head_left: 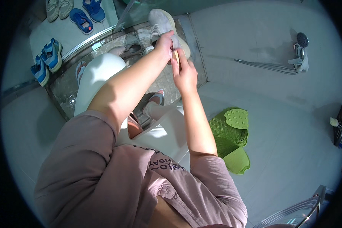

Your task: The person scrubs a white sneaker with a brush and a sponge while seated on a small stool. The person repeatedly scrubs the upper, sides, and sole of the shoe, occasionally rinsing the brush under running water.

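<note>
A white lace-up sneaker with a cream sole is held out at the top middle, over the wet, dark tiled floor. My left hand grips its near end with closed fingers. Close beside it, my right hand is closed around a slim tan tool that looks like a brush handle. The tool's working end is hidden between the hands and the shoe. Below my hands, my feet show in grey slippers on the tiles.
Blue shoes and pale shoes stand beyond a metal threshold; another blue pair rests on its left part. A green rubber mat lies to the right. A hand shower with its hose hangs on the right wall.
</note>
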Tool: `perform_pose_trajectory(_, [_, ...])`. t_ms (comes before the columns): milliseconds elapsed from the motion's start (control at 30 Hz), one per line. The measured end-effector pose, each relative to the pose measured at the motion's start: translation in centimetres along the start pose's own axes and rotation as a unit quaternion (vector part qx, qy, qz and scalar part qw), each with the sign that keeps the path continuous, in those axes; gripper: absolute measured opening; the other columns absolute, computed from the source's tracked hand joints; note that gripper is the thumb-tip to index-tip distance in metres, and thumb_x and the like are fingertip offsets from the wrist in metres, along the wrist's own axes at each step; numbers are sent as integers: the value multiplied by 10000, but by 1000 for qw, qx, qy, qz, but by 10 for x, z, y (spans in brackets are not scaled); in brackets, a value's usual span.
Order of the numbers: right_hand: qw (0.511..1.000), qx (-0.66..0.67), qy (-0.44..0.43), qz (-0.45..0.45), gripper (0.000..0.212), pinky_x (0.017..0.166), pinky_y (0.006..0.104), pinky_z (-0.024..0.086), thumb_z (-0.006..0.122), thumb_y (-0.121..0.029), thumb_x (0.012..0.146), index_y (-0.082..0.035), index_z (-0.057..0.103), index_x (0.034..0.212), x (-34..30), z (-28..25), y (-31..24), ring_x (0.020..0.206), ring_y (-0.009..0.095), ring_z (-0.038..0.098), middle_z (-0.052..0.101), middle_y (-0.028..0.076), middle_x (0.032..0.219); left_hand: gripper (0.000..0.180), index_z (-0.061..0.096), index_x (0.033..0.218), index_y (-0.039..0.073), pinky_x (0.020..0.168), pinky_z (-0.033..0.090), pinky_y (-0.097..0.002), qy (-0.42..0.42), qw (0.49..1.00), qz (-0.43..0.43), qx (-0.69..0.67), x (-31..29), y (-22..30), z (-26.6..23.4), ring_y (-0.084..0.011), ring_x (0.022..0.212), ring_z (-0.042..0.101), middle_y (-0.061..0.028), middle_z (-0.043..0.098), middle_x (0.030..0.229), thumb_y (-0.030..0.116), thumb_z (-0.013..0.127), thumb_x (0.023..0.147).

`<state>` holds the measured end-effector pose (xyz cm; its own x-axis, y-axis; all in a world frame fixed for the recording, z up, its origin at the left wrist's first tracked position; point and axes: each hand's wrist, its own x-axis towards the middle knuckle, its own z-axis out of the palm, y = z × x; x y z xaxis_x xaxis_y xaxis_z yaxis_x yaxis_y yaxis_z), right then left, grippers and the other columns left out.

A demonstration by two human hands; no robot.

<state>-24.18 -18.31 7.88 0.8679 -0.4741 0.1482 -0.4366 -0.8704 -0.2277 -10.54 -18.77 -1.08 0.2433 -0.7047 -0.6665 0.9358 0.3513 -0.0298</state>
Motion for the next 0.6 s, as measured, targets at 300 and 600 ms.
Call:
perform_pose_trajectory(300, [994, -64, -12, 86, 382, 787, 477, 522, 547, -389, 954, -228, 591, 1297, 66, -15, 3, 897, 414, 654, 673, 225, 958, 363, 614, 897, 38, 662, 537, -361, -85, 996, -35, -7, -5, -22, 0, -245, 696, 640, -112, 665, 807, 366, 478, 974])
perform_pose_trajectory(600, [997, 50, -13, 58, 402, 742, 471, 533, 581, -355, 942, -201, 590, 1313, -3, -4, 17, 837, 405, 667, 663, 223, 884, 406, 542, 984, -38, 765, 507, -436, -16, 999, -49, 18, 2, -17, -9, -287, 771, 607, -155, 612, 869, 364, 556, 930])
